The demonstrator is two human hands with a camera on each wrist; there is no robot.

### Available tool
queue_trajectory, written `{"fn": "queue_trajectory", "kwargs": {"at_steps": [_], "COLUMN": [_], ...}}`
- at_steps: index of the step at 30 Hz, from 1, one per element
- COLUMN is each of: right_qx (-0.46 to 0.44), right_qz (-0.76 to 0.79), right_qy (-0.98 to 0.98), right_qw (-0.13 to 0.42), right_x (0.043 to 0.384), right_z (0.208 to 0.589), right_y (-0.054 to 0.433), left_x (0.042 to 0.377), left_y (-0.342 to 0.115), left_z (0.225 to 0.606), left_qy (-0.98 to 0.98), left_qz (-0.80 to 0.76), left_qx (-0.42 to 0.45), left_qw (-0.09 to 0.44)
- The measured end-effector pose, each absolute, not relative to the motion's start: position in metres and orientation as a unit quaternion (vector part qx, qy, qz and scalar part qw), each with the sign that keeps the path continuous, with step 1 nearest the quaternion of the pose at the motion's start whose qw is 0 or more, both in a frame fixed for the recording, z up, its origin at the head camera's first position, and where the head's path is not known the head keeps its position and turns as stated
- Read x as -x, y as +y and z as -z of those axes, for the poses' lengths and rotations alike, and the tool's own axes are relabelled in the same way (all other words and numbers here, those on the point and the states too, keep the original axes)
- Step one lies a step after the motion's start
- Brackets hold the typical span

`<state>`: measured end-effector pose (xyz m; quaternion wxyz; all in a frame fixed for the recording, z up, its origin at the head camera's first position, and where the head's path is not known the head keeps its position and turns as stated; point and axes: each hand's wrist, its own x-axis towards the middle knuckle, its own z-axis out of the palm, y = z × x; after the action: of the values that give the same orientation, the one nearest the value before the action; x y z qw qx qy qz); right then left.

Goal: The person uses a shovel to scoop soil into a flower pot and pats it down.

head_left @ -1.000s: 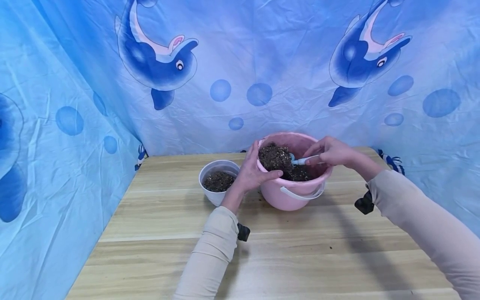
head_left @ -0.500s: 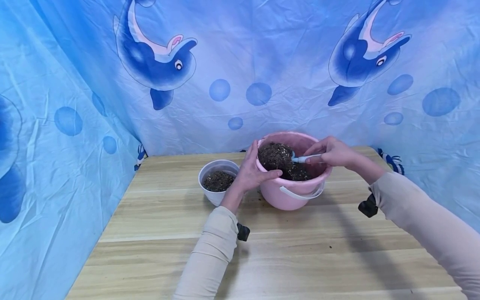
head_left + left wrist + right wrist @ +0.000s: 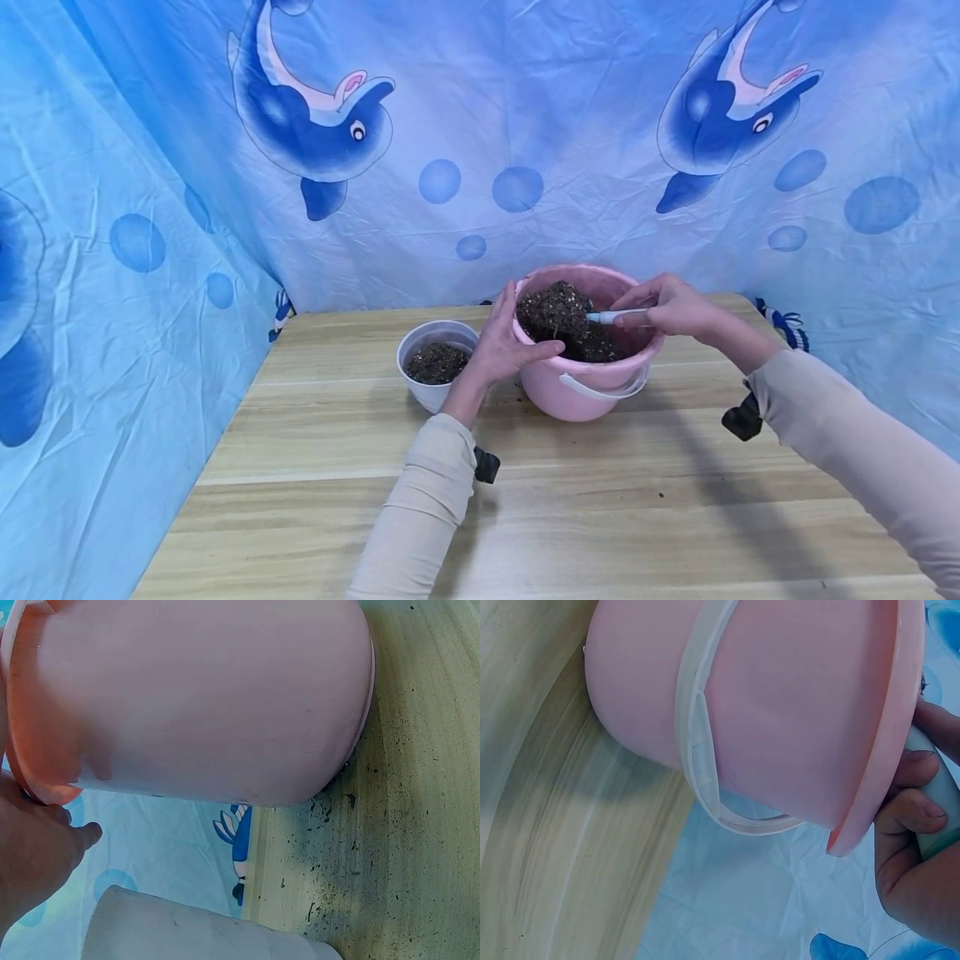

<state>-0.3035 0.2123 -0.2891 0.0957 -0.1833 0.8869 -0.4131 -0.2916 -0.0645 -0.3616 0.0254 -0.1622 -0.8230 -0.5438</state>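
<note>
A pink bucket (image 3: 570,392) holding dark, speckled soil (image 3: 600,343) stands toward the back of the table. My left hand (image 3: 501,343) grips its left rim, thumb over the front edge and fingers along the side. My right hand (image 3: 671,307) holds a small garden trowel (image 3: 613,317) by its pale blue handle. Soil is heaped high over the trowel's blade, hiding it, inside the bucket near the left rim. In the right wrist view, curled fingers (image 3: 911,811) wrap the handle. A white pot (image 3: 425,393), partly filled with soil, stands left of the bucket behind my left wrist.
The bucket's white carrying handle (image 3: 600,389) hangs down its front. Soil crumbs (image 3: 330,885) lie scattered on the wooden table (image 3: 570,517) between pot and bucket. A blue dolphin-print cloth (image 3: 480,108) closes off the back and sides.
My right hand has shifted slightly to the right and turned the trowel. The soil heap on it has risen a little and now covers the blade. My left hand stays at the rim.
</note>
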Motion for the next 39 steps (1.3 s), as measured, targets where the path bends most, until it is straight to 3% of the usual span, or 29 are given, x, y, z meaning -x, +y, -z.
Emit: {"fn": "queue_trajectory", "kwargs": {"at_steps": [39], "right_qx": [0.152], "right_qz": [0.449], "right_qy": [0.875], "right_qw": [0.095], "right_x": [0.290], "right_z": [0.277], "right_y": [0.218], "left_x": [0.293], "left_y": [-0.065], "left_z": [0.362], "left_qy": [-0.814], "left_qz": [0.550], "left_qx": [0.186], "left_qw": [0.031]}}
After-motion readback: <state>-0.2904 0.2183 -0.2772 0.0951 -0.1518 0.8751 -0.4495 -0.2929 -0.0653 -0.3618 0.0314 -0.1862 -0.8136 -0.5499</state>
